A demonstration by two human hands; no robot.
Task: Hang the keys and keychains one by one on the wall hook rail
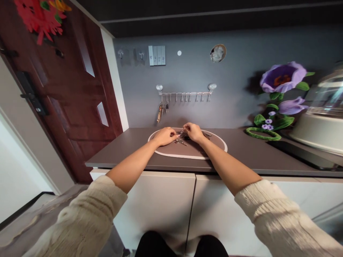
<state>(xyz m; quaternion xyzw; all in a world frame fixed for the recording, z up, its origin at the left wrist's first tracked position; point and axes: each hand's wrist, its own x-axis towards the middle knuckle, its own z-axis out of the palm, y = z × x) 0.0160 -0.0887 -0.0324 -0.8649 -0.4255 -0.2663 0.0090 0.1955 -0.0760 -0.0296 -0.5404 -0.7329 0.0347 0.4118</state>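
Both hands meet over an oval brown mat [184, 153] with a pale rim, at a small bunch of metal keys [180, 142]. My left hand [165, 136] is closed, its thumb and fingertips pinching at the left side of the bunch. From the right, my right hand [193, 132] is also closed, fingertips pinched together at the bunch's upper end. The exact part in each pinch is too small to tell. More dark keys [207, 135] lie on the mat just right of my right hand, partly hidden by it.
On the wall behind is a hook rail [184, 93] with a brown key fob [159, 113] and keys hanging at its left end. Purple artificial flowers [283, 80] and a white-based appliance [318, 128] stand right on the counter [241, 153]. A dark red door [80, 100] is left.
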